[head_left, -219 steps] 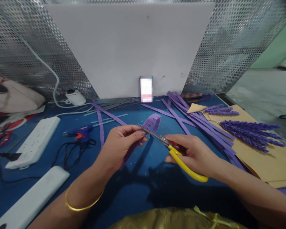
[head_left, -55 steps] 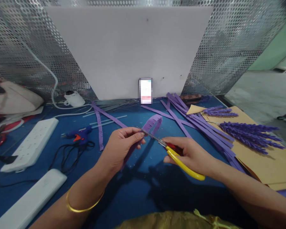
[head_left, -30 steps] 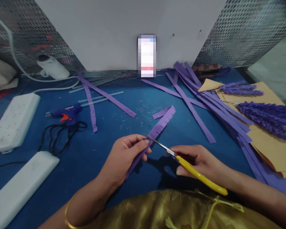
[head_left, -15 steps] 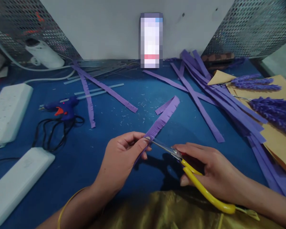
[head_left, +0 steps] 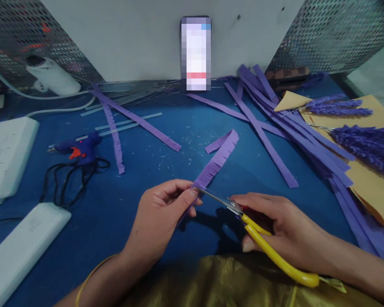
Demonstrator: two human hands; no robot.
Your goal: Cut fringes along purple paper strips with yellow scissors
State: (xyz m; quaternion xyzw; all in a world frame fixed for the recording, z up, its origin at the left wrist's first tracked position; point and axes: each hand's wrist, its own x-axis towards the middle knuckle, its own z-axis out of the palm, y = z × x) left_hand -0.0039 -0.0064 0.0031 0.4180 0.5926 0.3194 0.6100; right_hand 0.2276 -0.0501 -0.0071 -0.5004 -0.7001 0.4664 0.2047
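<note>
Between the thumb and fingers of my left hand (head_left: pixel 166 209) is a purple strip (head_left: pixel 216 164) with a row of fine cuts along one edge. Its far end folds back over the table, and the other end runs down behind my fingers. My right hand (head_left: pixel 281 221) grips a pair of scissors (head_left: pixel 265 249) with yellow handles. The blade tips meet the strip right beside my left thumb. Two more fringed strips (head_left: pixel 156 134) lie at the left, crossing near the back.
A blue glue gun (head_left: pixel 80 147) with a coiled black cord and white power strips (head_left: pixel 11 149) lie left. Several purple strips (head_left: pixel 269 149) and purple flower sprigs (head_left: pixel 368 147) on brown paper (head_left: pixel 377 192) lie right. A phone (head_left: pixel 196 55) leans against the back panel.
The view has shifted slightly, so most things sit a little further left. My hands keep nearly the same pose, with the scissors' tips still at the strip.
</note>
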